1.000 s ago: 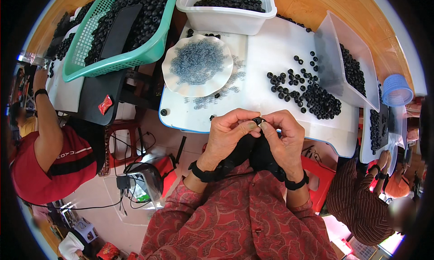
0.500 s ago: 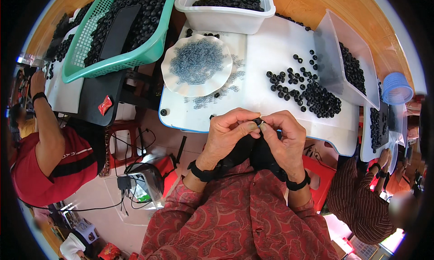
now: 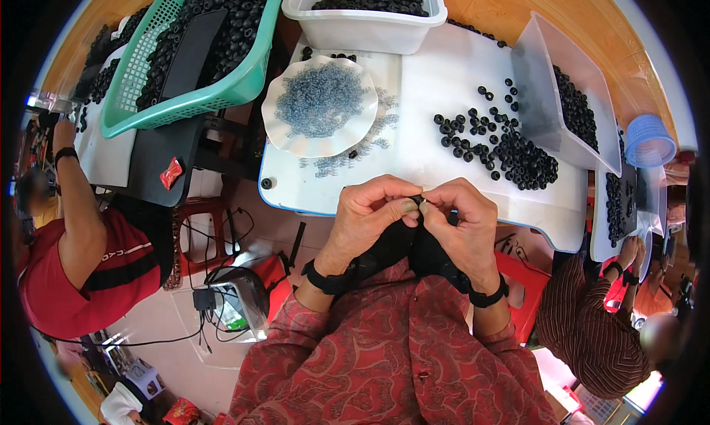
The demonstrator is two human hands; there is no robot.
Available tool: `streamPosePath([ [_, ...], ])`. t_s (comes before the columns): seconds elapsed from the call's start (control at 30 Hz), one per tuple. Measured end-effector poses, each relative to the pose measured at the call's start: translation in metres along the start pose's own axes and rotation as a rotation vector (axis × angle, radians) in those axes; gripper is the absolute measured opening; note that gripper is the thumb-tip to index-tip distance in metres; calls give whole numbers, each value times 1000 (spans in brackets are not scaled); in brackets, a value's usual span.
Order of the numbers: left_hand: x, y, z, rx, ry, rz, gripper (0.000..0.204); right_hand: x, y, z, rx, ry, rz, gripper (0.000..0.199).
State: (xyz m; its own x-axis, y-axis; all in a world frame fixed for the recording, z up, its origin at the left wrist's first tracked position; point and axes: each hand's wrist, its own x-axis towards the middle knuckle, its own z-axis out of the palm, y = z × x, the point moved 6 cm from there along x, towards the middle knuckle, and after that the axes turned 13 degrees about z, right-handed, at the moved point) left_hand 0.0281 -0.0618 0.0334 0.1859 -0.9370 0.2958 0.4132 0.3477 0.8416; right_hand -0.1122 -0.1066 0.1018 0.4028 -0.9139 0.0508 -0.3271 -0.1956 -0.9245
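Observation:
Just past the table's near edge, my left hand point(image 3: 370, 214) pinches a small round black part point(image 3: 419, 199) between thumb and fingers. My right hand point(image 3: 467, 229) meets it there, its thumb and forefinger closed at the same part; whether it grips the part or a tiny piece is hidden. Ahead on the left stands a white wavy-rimmed plate point(image 3: 275, 133) heaped with small grey wire-like pieces point(image 3: 319, 99), some spilled around it. A pile of black ring-shaped parts point(image 3: 525, 162) lies loose on the white tabletop point(image 3: 429, 77) to the right.
A white tub point(image 3: 362, 36) of black parts stands at the back. A clear bin point(image 3: 547, 122) with more lies tilted at right. A green basket point(image 3: 244, 92) of black parts sits at left, near a red packet point(image 3: 171, 175). Co-workers sit on both sides.
Both hands stay together at the black part and have shifted very slightly left. The person on the right has moved their hands a little.

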Motion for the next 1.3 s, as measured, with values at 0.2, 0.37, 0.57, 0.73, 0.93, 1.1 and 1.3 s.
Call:
streamPosePath([
  [0.2, -2, -8, 0, -88, 64, -35, 19, 1, 4, 0, 35, 26, 25, 12],
  [0.37, -2, -8, 4, -154, 106, -36, 19, 0, 1, -2, 24, 47, -3, 17],
  [0.57, -1, -4, 6, -170, 122, -14, 19, -2, -4, -3, 58, 33, -19, 17],
  [0.73, 1, -6, 14, -226, 134, -42, 19, -4, 3, -7, 182, 40, 45, 16],
  [0.93, 0, -5, 23, -346, 133, -50, 20, -12, 3, -14, 234, 74, 71, 15],
  [1.1, -2, -1, 28, -321, 126, -29, 21, -17, -1, -18, 245, 88, 86, 15],
  [1.3, -5, 11, 36, -271, 145, -31, 21, -25, -19, -23, 165, 104, -21, 14],
])
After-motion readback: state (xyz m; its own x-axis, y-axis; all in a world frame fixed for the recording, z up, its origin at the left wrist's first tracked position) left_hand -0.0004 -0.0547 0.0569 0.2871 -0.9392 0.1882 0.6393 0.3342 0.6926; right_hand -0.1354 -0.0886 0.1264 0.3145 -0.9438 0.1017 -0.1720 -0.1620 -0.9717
